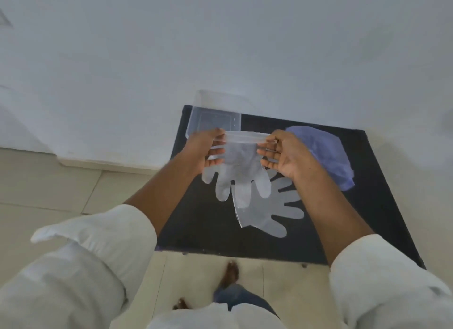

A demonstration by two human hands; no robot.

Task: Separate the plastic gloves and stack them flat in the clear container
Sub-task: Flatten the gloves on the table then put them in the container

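Observation:
I hold a clear plastic glove (239, 166) by its cuff above the black table (201, 228), fingers hanging down. My left hand (204, 148) pinches the cuff's left side and my right hand (285, 154) pinches its right side, stretching the cuff between them. A second clear glove (272, 213) lies flat on the table below, fingers pointing right. The clear container (210, 115) stands at the table's far left corner, just beyond my left hand; I cannot tell what is inside it.
A crumpled blue plastic bag (326, 152) lies at the table's far right, behind my right hand. A white wall rises right behind the table. Pale floor tiles (49, 181) spread to the left, and my feet (229, 274) stand by the near edge.

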